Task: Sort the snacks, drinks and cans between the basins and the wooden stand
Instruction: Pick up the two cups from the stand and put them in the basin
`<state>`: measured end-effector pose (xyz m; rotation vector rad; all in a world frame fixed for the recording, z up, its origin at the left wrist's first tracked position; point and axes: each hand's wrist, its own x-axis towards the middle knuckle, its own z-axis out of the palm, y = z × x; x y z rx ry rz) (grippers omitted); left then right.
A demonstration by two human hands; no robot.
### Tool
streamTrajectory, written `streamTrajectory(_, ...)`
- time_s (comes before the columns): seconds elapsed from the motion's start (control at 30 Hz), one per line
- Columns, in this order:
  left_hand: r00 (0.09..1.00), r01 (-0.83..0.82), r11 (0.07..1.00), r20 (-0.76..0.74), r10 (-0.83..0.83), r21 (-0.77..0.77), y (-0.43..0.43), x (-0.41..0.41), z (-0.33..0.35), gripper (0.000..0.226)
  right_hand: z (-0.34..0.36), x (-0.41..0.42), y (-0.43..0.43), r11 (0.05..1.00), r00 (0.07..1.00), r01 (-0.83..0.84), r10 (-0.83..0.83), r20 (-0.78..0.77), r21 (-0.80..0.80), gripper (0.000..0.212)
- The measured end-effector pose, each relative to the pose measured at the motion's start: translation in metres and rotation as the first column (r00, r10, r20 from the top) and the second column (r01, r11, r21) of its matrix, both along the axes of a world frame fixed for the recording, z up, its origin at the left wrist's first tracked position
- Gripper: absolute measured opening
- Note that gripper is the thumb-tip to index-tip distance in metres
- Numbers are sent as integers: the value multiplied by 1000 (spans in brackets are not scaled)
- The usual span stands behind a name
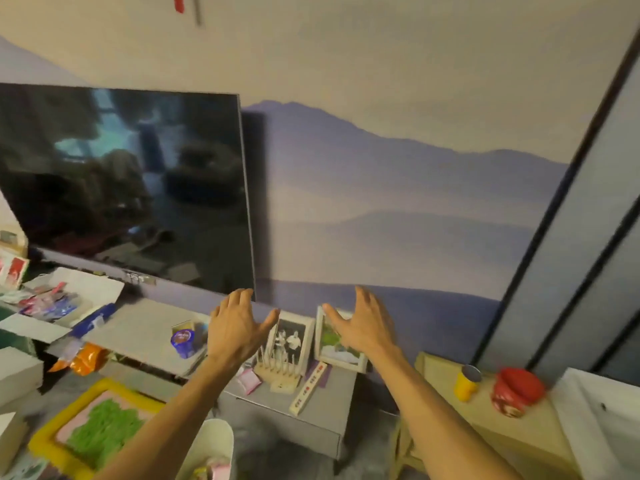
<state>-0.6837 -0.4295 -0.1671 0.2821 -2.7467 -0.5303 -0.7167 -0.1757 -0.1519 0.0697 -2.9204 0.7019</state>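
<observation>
Both hands are raised in front of me with fingers spread and nothing in them. My left hand (235, 327) hovers above the grey cabinet (311, 424); my right hand (360, 323) is beside it, in front of two photo frames. Below them a small wooden stand (277, 368) with upright pegs sits on the cabinet, a pink snack packet (250, 380) to its left. A purple cup-like pack (183, 341) lies on the grey shelf. An orange snack bag (83, 358) lies lower left. A white basin (211, 445) with packets inside sits at the bottom.
A large dark TV (121, 188) fills the left. An open white box (69, 299) of packets sits under it. A yellow-rimmed tray (45, 445) lies lower left. On a pale side table (519, 438) stand a yellow cup (465, 382) and a red object (516, 389).
</observation>
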Motion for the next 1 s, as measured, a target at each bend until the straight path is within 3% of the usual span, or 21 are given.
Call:
streamTrajectory(0.13, 985, 171, 984, -10, -171, 49, 99, -10, -4, 84, -7, 16, 100, 983, 983, 181, -181, 11, -23, 106)
streamTrajectory(0.4, 937, 348, 937, 12, -349, 35, 291, -16, -31, 82, -28, 65, 302, 901, 902, 429, -431, 19, 67, 101)
streamTrajectory(0.7, 897, 429, 903, 113, -426, 2, 422, -29, -59, 81, -54, 70, 417, 871, 868, 487, -491, 77, 70, 91)
streamTrajectory(0.87, 869, 470, 882, 164, -467, 21, 461, -70, -88, 81, -84, 39, 448, 860, 852, 507, -510, 116, 56, 96)
streamTrajectory(1.0, 841, 498, 867, 228, -491, 30, 490, -115, -122, 81, -127, -3, 471, 853, 836, 501, -521, 173, 146, 106)
